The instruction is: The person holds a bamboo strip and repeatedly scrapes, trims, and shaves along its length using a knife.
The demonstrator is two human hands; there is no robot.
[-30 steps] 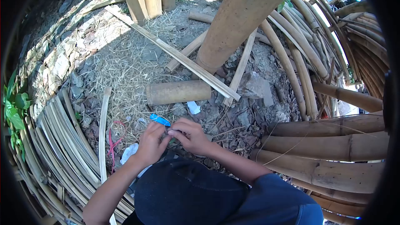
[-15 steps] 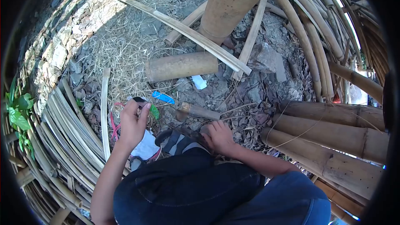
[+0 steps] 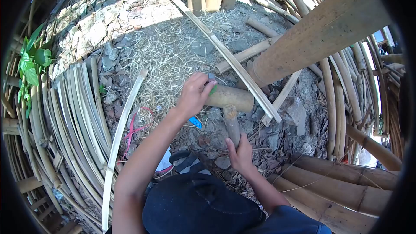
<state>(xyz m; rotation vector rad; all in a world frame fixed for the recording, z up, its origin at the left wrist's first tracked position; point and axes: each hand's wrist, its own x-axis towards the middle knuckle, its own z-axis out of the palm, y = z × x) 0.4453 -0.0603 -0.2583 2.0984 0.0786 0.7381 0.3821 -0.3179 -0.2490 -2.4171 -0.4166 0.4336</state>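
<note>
My left hand point(image 3: 196, 94) is closed around a small dark grey, blunt-ended piece point(image 3: 211, 76). Something bright green point(image 3: 212, 90) shows below its thumb; the rest is hidden by the fingers. This hand is over the left part of a thick bamboo section point(image 3: 236, 97) lying on the ground; whether they touch I cannot tell. My right hand point(image 3: 241, 154) grips the near end of a short wooden stick point(image 3: 232, 125). The stick points away from me, its pale, worn far end at the near side of the bamboo section. Left of the stick lies a blue object point(image 3: 195, 122), partly behind my left wrist.
A thick bamboo post point(image 3: 303, 39) leans at the right. Split bamboo strips point(image 3: 229, 56) cross the ground beyond the section. Bent strips point(image 3: 82, 104) are stacked at left, bamboo poles point(image 3: 333, 182) at right. A pink ribbon point(image 3: 130, 132) lies near a long strip point(image 3: 121, 134).
My right hand has picked up the wooden stick from the ground and turned it away from me. My left hand has moved forward and right, to the bamboo section. The view has shifted.
</note>
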